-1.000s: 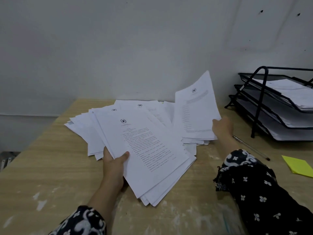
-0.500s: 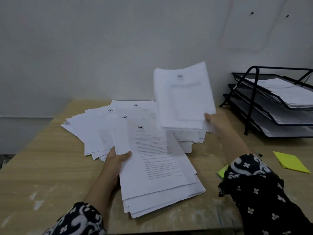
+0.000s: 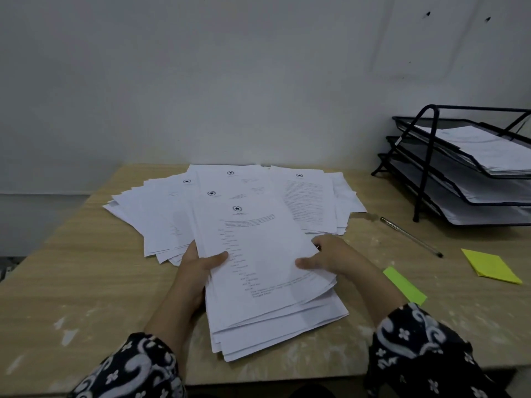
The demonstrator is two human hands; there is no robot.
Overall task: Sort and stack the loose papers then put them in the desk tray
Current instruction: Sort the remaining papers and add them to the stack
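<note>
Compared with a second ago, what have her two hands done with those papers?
The right hand brought its lifted bundle down onto the stack held by the left hand; both hands now grip that one stack. Unchanged: the loose papers fanned behind, the desk tray, pen and yellow notes.

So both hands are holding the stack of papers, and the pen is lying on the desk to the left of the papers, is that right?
Not quite. The pen lies to the right of the papers, between them and the desk tray, as the head view shows. The rest holds: the left hand and right hand both hold the stack of papers.
</note>
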